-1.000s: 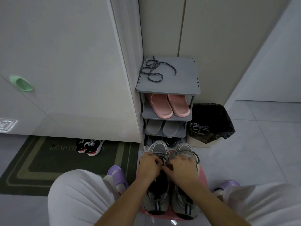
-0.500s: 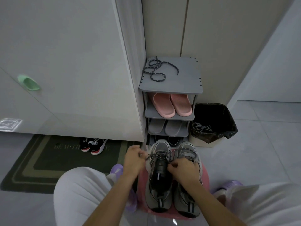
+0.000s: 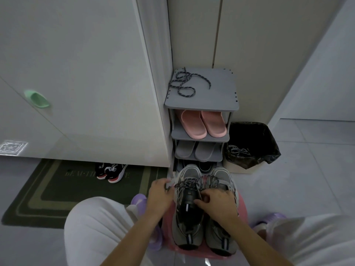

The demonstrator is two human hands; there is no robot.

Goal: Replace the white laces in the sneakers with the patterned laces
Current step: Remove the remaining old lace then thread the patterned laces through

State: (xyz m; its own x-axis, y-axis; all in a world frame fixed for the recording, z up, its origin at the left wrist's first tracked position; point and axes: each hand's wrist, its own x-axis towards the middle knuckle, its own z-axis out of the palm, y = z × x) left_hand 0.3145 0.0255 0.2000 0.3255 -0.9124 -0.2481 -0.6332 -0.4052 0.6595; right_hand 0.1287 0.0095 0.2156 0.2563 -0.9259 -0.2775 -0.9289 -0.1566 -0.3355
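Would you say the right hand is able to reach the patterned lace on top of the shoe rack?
Probably yes: the patterned lace lies uncovered on the shoe rack's top, beyond the sneakers, with nothing between. The right hand is occupied at the left sneaker, so it would have to leave that first.

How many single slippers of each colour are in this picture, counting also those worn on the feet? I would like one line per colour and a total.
Pink slippers: 2
Grey slippers: 2
Purple slippers: 2, worn on the feet
Total: 6
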